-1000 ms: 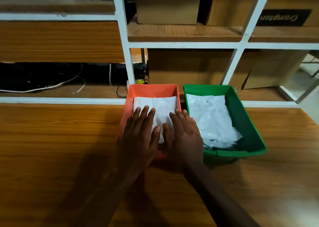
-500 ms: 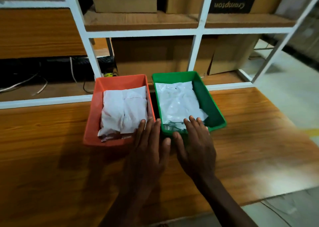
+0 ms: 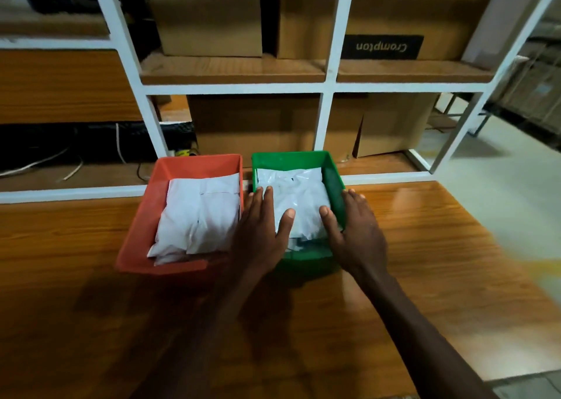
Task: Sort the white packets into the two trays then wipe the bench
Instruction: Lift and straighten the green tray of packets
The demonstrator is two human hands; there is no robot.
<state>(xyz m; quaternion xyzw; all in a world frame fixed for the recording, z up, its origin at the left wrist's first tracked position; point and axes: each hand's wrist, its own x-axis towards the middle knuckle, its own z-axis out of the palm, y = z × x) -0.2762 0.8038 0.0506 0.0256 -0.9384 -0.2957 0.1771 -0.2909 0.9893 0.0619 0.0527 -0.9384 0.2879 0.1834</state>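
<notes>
Now the fingers [image 3: 263,200] of the left hand [image 3: 261,234] lie straight and flat on the white packets [image 3: 299,200] in the green tray [image 3: 335,180], thumb spread toward three o'clock, gripping nothing. The right hand [image 3: 355,234] mirrors it: its thumb rests on the same packets, while its straight fingers reach over the tray's three o'clock wall, and it holds nothing either. Both forearms run back toward six o'clock.

That green tray sits on the wooden worktop [image 3: 440,262], its near end partly hidden by the two hands. Just beside it at nine o'clock stands the orange tray [image 3: 136,244], the two rims close but whether they touch is hard to tell. A second stack of white packets [image 3: 197,216] fills the orange tray, lying flat and reaching its near end.

At twelve o'clock beyond both trays rises a white-framed shelf [image 3: 329,89] with wooden boards, carrying cardboard boxes [image 3: 255,122]; one upper box bears an upside-down "Crompton" label [image 3: 382,47]. Cables [image 3: 36,163] trail along the lower shelf at ten o'clock.
</notes>
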